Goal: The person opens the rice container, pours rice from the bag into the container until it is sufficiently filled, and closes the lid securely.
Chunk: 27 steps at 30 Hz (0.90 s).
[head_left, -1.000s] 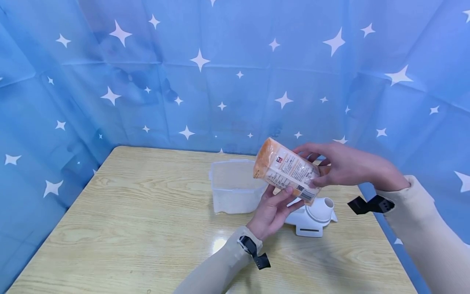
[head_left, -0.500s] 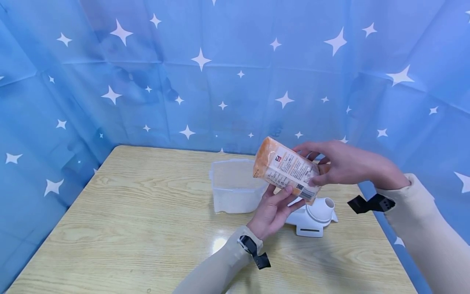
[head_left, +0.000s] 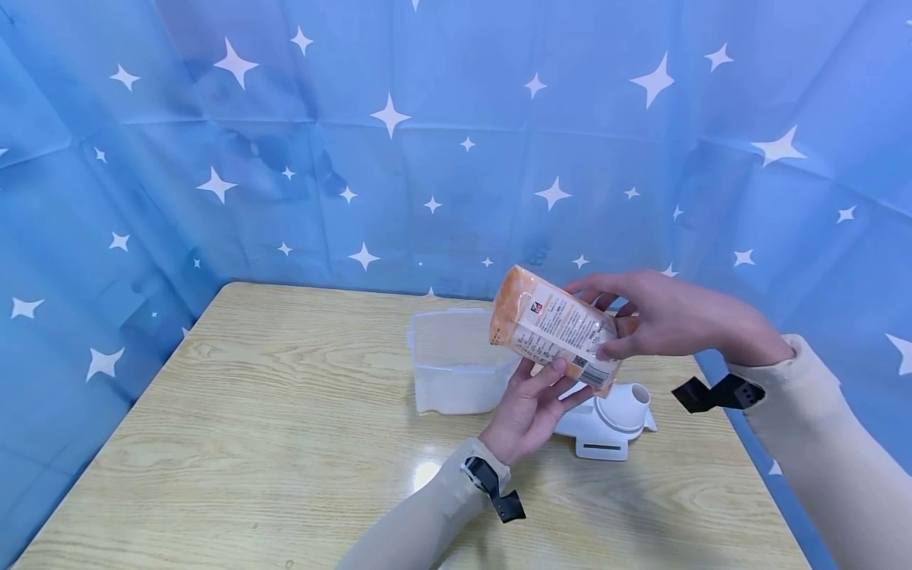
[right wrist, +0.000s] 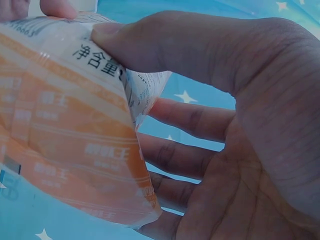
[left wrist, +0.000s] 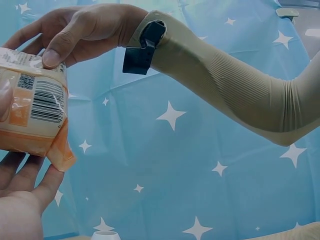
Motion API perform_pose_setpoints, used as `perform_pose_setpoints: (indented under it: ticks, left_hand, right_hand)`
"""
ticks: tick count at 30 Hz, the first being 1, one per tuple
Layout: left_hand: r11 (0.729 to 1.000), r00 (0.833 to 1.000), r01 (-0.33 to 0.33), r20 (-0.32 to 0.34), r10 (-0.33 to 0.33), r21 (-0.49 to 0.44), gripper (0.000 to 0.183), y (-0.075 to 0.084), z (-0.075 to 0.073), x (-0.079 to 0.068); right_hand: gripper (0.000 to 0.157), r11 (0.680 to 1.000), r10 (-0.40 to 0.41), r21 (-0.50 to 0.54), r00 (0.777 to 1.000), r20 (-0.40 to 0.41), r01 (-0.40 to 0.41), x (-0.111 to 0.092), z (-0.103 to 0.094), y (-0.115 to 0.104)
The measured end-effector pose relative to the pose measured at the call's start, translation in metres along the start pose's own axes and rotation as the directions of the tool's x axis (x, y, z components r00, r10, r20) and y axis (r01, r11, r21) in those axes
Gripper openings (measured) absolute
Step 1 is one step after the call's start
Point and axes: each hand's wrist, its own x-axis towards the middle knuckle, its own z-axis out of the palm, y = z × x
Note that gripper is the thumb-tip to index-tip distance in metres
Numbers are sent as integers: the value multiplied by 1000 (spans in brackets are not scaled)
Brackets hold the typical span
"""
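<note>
Packet [head_left: 559, 328] is up above the bench [head_left: 249, 412], tilted. Left hand [head_left: 529, 412] grips it from below, thumb on label; right hand [head_left: 663, 317] pinches the right end. Probably light and soft, film likely slick, contents maybe crushable. I'd cradle the body lightly, not tug the loose corner [left wrist: 62, 152].

In my right wrist view I can read 净含量 on the orange-and-white packet [right wrist: 65, 135], and 王 repeats across its orange part, the neighbouring characters blurred. My left wrist view shows me its barcode [left wrist: 47, 101] and square code [left wrist: 26, 81], digits unclear. From the head, its fine print [head_left: 568, 326] is too small.
</note>
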Motion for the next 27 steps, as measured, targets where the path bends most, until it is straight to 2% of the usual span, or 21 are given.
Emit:
perform_pose_setpoints:
  ticks: [11, 17, 27]
  left_hand:
    - [1000, 1000, 3, -11, -3, -9, 58, 1, 2, -1]
    - [1000, 1000, 13, -22, -13, -22, 58, 1, 2, -1]
    - [1000, 1000, 15, -8, -15, -18, 56, 1, 2, -1]
  right_hand:
    - [74, 1000, 1, -25, 1000, -9, -2, 1, 0, -2]
    - [76, 1000, -5, -3, 1000, -2, 5, 1, 0, -2]
    - [74, 1000, -4, 0, 1000, -3, 4, 1, -1, -3]
